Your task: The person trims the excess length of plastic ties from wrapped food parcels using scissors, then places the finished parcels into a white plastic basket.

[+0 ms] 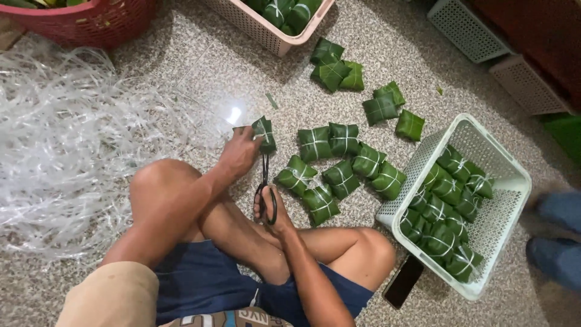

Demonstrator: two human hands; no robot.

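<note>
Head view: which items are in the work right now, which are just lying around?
In hand:
- left hand holds a leaf parcel
- right hand holds scissors, tips at the parcel

Lying about:
- loose parcels on the floor
- white basket of parcels
- pink basket
- red basket
- plastic string pile
- phone

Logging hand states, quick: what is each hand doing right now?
Left hand: closed on a leaf-wrapped parcel, held just above the floor.
Right hand: fingers through the handles of black scissors, blades pointing at the parcel.
</note>
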